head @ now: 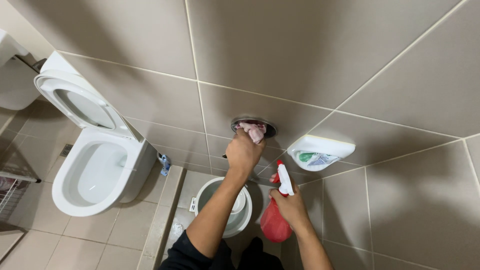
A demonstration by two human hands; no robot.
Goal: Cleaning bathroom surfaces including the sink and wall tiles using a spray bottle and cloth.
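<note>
Your left hand (243,151) is closed around a pink cloth (253,131) and presses it on the round metal plate (254,126) on the tiled wall (300,55), with the arm stretched forward. Your right hand (290,206) grips a red spray bottle (275,218) with a white nozzle, held lower, just above the white bucket (225,206) on the floor.

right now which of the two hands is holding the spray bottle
The right hand holds the red spray bottle with the white trigger, low beside the bucket. The left hand instead presses a pink cloth against the round metal wall plate.
</note>
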